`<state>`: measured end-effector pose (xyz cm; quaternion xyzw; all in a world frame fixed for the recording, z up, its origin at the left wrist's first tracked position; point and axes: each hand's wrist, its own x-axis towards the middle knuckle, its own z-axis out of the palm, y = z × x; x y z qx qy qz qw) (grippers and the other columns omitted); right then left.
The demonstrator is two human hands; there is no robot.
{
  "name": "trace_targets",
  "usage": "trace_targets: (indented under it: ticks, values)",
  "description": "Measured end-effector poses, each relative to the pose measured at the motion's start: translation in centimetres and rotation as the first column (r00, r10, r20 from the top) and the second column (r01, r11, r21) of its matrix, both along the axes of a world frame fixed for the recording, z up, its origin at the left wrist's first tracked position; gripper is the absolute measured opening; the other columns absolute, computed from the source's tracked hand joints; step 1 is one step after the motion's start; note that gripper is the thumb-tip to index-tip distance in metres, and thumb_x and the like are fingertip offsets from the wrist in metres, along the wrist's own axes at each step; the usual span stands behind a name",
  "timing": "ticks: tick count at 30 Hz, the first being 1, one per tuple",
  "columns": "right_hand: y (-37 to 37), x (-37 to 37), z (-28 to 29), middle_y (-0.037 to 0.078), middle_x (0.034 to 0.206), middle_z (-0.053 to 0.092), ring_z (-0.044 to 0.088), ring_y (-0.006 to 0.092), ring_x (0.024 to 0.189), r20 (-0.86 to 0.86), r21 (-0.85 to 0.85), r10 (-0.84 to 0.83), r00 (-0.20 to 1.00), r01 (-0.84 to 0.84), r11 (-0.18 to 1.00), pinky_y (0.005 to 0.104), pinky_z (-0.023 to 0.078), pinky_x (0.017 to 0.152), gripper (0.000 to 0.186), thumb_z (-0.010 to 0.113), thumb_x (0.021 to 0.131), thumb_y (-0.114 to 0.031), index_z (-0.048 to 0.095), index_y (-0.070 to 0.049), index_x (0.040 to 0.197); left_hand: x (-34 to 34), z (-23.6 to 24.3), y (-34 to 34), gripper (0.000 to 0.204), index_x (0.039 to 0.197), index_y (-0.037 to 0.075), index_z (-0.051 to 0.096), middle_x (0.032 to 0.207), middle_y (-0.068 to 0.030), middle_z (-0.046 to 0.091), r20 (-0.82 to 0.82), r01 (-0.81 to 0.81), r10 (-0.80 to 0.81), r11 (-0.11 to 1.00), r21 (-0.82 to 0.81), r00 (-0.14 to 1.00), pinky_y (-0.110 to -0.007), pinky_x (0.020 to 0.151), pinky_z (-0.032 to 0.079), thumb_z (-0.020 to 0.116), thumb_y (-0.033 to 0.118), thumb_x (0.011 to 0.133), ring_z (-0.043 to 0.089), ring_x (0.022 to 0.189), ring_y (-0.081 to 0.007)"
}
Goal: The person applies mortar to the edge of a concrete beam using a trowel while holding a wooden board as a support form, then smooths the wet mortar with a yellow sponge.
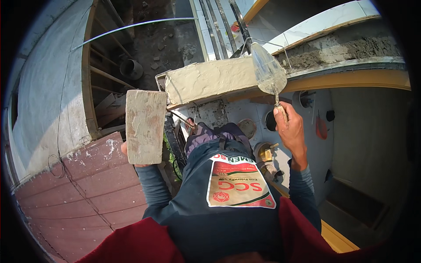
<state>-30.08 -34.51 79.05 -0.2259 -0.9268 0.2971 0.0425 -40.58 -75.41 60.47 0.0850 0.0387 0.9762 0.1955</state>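
One brick (146,126) upright atop left hand (127,151), grip underneath.

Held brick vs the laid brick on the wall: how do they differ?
The held brick stands on end in the left hand; the laid brick lies lengthwise on the wall. The held brick is bare, pinkish and dusty; the laid brick is coated in pale grey-tan mortar. The trowel in the right hand is at the laid brick's end, away from the held brick. Both are rectangular blocks.
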Motion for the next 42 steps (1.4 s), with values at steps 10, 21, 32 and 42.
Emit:
trace_targets:
  ticks: [10, 21, 32, 42]
  values:
    - [4.1, 4.9, 0.2, 0.012, 0.077, 0.056, 0.049, 0.0116, 0.044, 0.008, -0.988, -0.327, 0.945, 0.057, 0.141, 0.0221, 0.041, 0.036, 0.04, 0.043, 0.102, -0.027, 0.053, 0.009, 0.116, -2.1, 11.7, 8.4, 0.087, 0.149, -0.004, 0.028, 0.141, -0.0224, 0.047, 0.001, 0.095, -0.127, 0.738, -0.668, 0.992, -0.043, 0.105, 0.044, 0.058, 0.033, 0.077, 0.053, 0.126, -0.0323]
    - [8.9, 9.8, -1.0, 0.016, 0.082, 0.049, 0.051, 0.0174, 0.044, -0.192, -0.915, -0.379, 0.905, -0.305, -0.265, 0.0292, 0.047, 0.036, 0.044, 0.033, 0.105, -0.03, 0.04, 0.009, 0.124, -3.7, 12.3, 27.4, 0.105, 0.157, 0.006, 0.001, 0.159, -0.0178, 0.015, -0.198, 0.266, -0.875, 0.338, -0.903, 0.442, -0.032, 0.11, 0.027, 0.069, 0.015, 0.078, 0.052, 0.122, -0.0246]
    - [9.6, 14.2, 0.2, 0.019, 0.075, 0.05, 0.051, 0.0203, 0.04, -0.376, -0.886, -0.445, 0.813, -0.456, -0.083, 0.0299, 0.045, 0.031, 0.043, 0.041, 0.103, -0.028, 0.043, 0.013, 0.117, -4.0, 9.2, 39.9, 0.098, 0.156, 0.008, -0.004, 0.151, -0.0218, 0.032, -0.13, 0.288, -0.843, 0.318, -0.903, 0.522, -0.032, 0.111, 0.028, 0.062, 0.011, 0.084, 0.048, 0.128, -0.0237]
    - [7.4, 11.8, 1.6, 0.019, 0.072, 0.054, 0.05, 0.0166, 0.041, -0.316, -0.937, -0.434, 0.844, -0.206, 0.281, 0.0252, 0.042, 0.035, 0.043, 0.045, 0.101, -0.025, 0.048, 0.016, 0.113, -5.5, 10.2, 30.5, 0.048, 0.132, 0.01, 0.042, 0.116, -0.0131, 0.061, -0.045, 0.477, -0.748, 0.467, -0.745, 0.662, -0.028, 0.081, 0.05, 0.054, 0.009, 0.085, 0.063, 0.097, -0.0164]
